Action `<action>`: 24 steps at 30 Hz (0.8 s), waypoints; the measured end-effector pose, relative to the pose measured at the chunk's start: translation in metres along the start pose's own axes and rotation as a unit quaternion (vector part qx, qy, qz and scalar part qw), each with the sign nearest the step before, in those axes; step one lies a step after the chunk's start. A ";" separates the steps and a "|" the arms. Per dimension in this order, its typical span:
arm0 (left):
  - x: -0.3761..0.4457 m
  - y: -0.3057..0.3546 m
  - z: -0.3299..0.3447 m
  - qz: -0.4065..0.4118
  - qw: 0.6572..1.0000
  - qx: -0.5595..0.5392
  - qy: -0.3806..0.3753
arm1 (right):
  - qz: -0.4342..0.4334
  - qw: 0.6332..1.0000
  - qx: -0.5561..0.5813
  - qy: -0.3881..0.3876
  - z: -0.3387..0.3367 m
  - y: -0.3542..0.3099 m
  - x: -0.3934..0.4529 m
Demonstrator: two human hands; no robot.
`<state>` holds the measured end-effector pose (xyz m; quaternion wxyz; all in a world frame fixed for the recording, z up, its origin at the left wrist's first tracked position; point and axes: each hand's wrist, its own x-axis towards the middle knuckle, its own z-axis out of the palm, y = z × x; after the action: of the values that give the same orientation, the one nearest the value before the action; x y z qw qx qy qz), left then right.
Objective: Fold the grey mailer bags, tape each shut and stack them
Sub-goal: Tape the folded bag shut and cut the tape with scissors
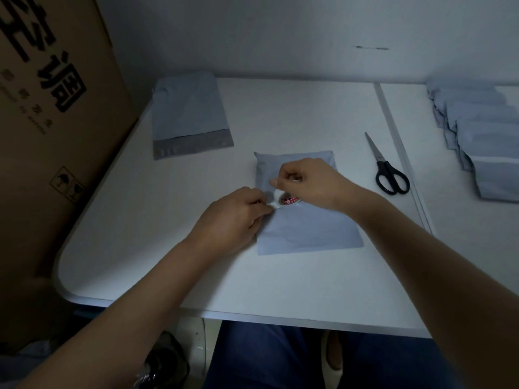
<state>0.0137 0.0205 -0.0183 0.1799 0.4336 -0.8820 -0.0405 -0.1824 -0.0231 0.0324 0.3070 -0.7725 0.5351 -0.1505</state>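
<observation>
Tape roll [286, 200] | red label, unreadable | carton [50, 130] print illegible

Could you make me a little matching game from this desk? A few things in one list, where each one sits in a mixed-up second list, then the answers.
Things:
1. scissors
2. tape roll
3. unfolded mailer bag
4. stack of folded bags

Places:
A. far right of the table
B. between the two hands, over the folded bag
C. back left, near the cardboard box
D. lying flat, right of the folded bag

Pairs: 1-D, 2-B, 3-C, 4-A
</observation>
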 end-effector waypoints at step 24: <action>-0.001 0.003 -0.006 0.034 0.998 0.057 0.008 | -0.033 0.990 -0.126 -0.056 -0.022 -0.018 0.016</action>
<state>0.0144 0.0236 -0.0124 0.1630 0.4131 -0.8958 0.0188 -0.1751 -0.0407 0.0591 0.2316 -0.8296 0.5058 -0.0483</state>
